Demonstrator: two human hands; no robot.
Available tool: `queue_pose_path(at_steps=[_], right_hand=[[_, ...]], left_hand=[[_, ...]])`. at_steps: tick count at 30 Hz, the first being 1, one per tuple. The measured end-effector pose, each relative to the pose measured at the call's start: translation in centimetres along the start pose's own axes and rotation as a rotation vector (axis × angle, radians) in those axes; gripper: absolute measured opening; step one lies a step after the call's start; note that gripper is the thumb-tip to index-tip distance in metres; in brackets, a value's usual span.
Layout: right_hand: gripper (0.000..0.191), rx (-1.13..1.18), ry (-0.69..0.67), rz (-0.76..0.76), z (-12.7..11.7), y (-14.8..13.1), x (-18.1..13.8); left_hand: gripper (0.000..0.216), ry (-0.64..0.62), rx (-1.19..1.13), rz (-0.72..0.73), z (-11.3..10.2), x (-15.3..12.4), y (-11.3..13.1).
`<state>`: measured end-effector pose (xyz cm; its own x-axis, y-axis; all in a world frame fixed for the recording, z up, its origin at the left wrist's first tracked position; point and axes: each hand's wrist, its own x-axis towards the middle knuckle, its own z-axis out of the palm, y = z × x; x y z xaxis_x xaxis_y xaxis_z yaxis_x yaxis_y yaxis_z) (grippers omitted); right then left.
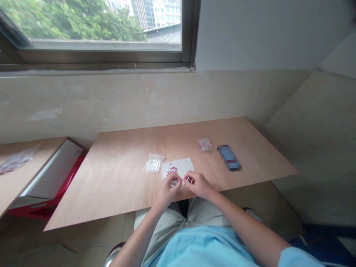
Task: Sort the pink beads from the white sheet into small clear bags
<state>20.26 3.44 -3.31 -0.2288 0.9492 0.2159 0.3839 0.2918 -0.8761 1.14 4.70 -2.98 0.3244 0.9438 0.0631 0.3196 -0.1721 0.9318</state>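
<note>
Both hands are close together over a white sheet of paper (185,165) near the table's front edge. My left hand (167,191) is closed in a pinch, with what looks like a small clear plastic bag (174,183) at its fingers. Just to its right, my right hand (198,184) has thumb and forefinger pinched together; whatever may be between them is too small to make out. Several small red-pink beads (172,170) lie loose on the left half of the paper, just beyond my left hand.
A stack of clear plastic bags (154,163) lies left of the paper. Farther back are a small bag with pinkish contents (205,145) and a blurred-out phone (229,158). The wooden table (119,178) meets a tiled wall (172,96). Another table (16,178) stands at left.
</note>
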Motion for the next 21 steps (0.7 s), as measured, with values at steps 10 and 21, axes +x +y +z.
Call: queue_pose_path(at_steps=[10, 21], right_hand=[[0.01, -0.003, -0.001, 0.006, -0.19, -0.31, -0.31], [0.012, -0.005, 0.047, 0.039, -0.15, 0.28, -0.26]], left_hand=[[0.017, 0.012, 0.007, -0.012, 0.02, -0.25, 0.25], [0.019, 0.063, -0.022, -0.028, 0.1, -0.38, 0.23]])
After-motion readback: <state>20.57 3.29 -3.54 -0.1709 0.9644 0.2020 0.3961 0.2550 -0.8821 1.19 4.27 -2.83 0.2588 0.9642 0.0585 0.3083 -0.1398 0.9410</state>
